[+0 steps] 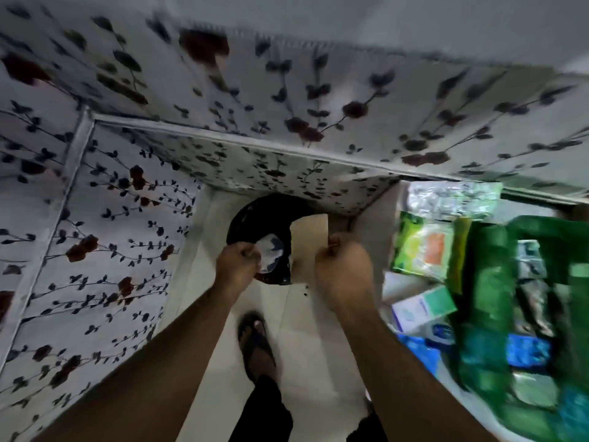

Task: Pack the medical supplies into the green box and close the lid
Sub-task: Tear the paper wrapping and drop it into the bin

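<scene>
- Medical supplies point(424, 247), mostly soft packets and small cartons, are lying at the right, beside and inside the green box point(497, 301); they are looking light and crushable.
- Left hand point(237, 266) is pinching a clear plastic scrap point(271, 253); right hand point(344, 269) is pinching a tan paper sheet point(310, 240), possibly wrapping.
- Floral-covered furniture point(95, 250) is hemming in the narrow floor gap.

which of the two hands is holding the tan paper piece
The right hand pinches the tan paper piece; the left hand grips a crumpled clear plastic scrap instead.

Box point(522, 301) far right with packets point(424, 247) at its left; bin point(255, 218) centre floor, beds point(95, 234) left and far.
</scene>
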The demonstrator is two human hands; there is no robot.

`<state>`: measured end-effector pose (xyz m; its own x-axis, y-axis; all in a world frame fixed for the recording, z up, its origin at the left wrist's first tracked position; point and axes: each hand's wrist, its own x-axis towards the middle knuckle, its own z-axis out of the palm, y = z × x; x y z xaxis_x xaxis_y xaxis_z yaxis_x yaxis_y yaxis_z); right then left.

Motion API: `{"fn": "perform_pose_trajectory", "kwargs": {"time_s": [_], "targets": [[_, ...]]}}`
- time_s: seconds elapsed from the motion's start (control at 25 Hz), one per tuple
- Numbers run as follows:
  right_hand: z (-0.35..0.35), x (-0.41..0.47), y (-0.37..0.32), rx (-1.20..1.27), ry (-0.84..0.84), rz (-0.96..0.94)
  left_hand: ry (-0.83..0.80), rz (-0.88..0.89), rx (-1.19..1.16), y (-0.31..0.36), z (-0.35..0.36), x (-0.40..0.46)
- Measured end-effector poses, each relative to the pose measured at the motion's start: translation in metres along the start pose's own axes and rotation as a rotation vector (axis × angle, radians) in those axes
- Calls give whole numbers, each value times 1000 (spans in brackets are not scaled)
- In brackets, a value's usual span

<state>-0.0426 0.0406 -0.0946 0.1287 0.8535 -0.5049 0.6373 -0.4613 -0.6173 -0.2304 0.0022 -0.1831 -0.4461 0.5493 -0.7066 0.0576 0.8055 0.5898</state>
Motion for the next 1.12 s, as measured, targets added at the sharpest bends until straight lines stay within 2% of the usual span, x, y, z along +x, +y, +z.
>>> {"fn": "perform_pose_trajectory", "kwargs": {"time_s": [0.12, 0.24, 0.36, 0.52, 0.68, 0.84, 0.96, 1.12], "targets": [[104, 53, 25, -60, -89, 70, -43, 7, 147, -32, 6, 84], [171, 92, 55, -100, -79, 132, -86, 47, 229, -53, 18, 143], [204, 119, 70, -78, -45, 156, -194, 9, 230, -63, 30, 174], [221, 131, 74, -51, -78, 199, -238, 21, 242, -81, 32, 203], [199, 103, 64, -61, -121, 193, -184, -74, 94, -60, 5, 159], [140, 60, 43, 24, -129, 156, -195, -84, -8, -27, -18, 90], [84, 24, 16, 77, -116, 82, -161, -25, -31, 5, -24, 28], [-11, -23, -8, 103, -17, -96, -166, 81, 55, 54, -6, -63]]}}
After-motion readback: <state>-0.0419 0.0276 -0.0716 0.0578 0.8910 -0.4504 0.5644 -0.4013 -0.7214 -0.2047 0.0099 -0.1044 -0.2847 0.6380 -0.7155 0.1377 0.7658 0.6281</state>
